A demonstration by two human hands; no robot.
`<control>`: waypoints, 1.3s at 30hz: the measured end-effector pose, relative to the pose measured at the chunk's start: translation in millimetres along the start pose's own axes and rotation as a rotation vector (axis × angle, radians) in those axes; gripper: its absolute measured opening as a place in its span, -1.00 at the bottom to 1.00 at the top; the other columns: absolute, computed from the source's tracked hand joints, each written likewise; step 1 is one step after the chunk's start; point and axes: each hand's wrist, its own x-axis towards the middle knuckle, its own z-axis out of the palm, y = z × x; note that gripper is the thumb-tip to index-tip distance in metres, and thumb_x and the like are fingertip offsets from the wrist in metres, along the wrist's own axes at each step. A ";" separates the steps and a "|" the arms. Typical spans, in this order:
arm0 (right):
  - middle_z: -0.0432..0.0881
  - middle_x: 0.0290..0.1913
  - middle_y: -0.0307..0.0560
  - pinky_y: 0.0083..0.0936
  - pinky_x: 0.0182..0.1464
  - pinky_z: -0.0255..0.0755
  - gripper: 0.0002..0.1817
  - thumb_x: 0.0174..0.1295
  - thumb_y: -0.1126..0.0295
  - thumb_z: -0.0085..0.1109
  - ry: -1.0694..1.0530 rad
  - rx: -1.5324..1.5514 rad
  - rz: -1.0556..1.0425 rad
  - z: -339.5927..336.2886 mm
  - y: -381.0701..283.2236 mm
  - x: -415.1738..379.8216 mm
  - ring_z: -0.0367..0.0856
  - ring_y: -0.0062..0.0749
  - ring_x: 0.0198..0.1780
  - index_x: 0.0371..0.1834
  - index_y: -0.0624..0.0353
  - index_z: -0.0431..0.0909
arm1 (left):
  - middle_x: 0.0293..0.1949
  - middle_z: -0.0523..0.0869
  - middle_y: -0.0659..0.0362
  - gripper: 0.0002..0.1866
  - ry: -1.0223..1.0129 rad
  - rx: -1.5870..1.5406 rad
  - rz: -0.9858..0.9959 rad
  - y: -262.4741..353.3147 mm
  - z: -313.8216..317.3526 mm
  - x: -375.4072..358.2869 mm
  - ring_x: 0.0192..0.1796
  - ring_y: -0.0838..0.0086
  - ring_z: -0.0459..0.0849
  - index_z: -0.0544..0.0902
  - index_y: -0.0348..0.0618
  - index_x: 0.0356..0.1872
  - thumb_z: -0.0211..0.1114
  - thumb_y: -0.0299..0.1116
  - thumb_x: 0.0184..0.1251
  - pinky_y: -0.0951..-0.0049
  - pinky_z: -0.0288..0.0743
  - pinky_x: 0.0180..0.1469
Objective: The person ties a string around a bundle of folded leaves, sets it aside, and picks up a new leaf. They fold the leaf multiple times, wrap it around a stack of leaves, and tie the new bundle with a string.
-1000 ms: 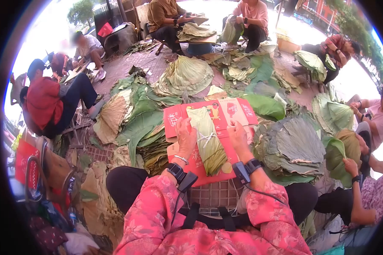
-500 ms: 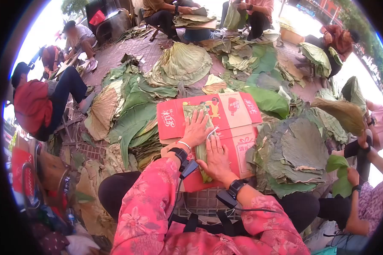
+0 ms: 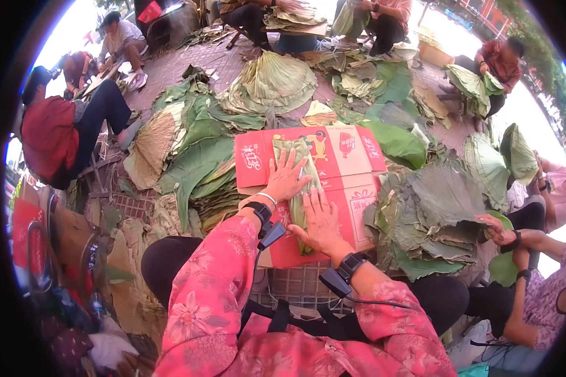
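Note:
A long folded dried leaf bundle (image 3: 297, 210) lies on a flattened red cardboard box (image 3: 352, 179) in front of me. My left hand (image 3: 287, 177) rests on the upper part of the bundle, fingers spread. Lower down, my right hand (image 3: 324, 225) lies flat along the bundle's right side, fingers stretched out and partly apart. Neither hand grips anything. My palms hide parts of the bundle.
Stacked large dried leaves (image 3: 431, 213) stand right of the cardboard, and greener leaves (image 3: 198, 157) lie to its left. A fanned leaf pile (image 3: 270, 85) sits beyond. Several people sit around; a nearby person's hand (image 3: 500, 231) is at the right stack. Bags (image 3: 31, 235) stand left.
My right hand has moved slightly up and left, its fingers a little more apart. My left hand stays on the bundle. The person at right has reached toward the leaf stack.

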 end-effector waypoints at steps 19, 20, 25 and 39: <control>-0.03 0.43 0.13 0.21 0.20 0.11 0.07 -0.23 -0.17 0.29 -0.066 -0.017 0.153 -1.7 -20.6 -18.1 -0.10 0.03 0.45 0.40 0.01 0.05 | 0.39 0.15 0.00 -0.38 0.237 -0.213 -0.166 -5.0 2.0 -68.9 0.46 0.12 -0.03 0.36 0.01 0.25 0.06 0.11 0.24 -0.12 -0.25 0.37; -0.03 0.43 0.12 0.22 0.20 0.11 0.06 -0.23 -0.12 0.29 -0.098 -0.005 0.179 0.4 -21.5 -16.6 -0.10 0.03 0.45 0.39 0.01 0.05 | 0.37 0.18 -0.01 -0.39 0.233 -0.202 -0.158 -2.2 0.0 -71.0 0.45 0.13 -0.01 0.37 0.01 0.24 0.07 0.10 0.24 -0.11 -0.24 0.37; 0.24 0.28 0.21 -0.13 0.24 0.25 0.00 -0.33 0.14 0.35 -0.019 0.583 0.232 -23.3 4.2 -4.7 0.14 -0.03 0.36 0.30 0.23 0.18 | 0.31 0.27 -0.10 -0.40 0.314 -0.369 -0.164 0.1 -3.5 -78.3 0.42 0.12 0.08 0.33 -0.12 0.26 0.09 0.02 0.29 0.10 -0.05 0.37; 0.38 0.20 0.12 -0.40 0.20 0.34 -0.17 -0.07 0.36 0.12 0.838 1.742 0.231 -267.7 35.2 -290.5 0.47 -0.22 0.14 0.34 0.35 0.07 | 0.21 0.41 -0.14 -0.45 0.437 -0.539 -0.050 -10.9 -0.1 -80.3 0.25 0.15 0.37 0.31 -0.40 0.22 0.05 -0.16 0.39 0.32 0.18 0.29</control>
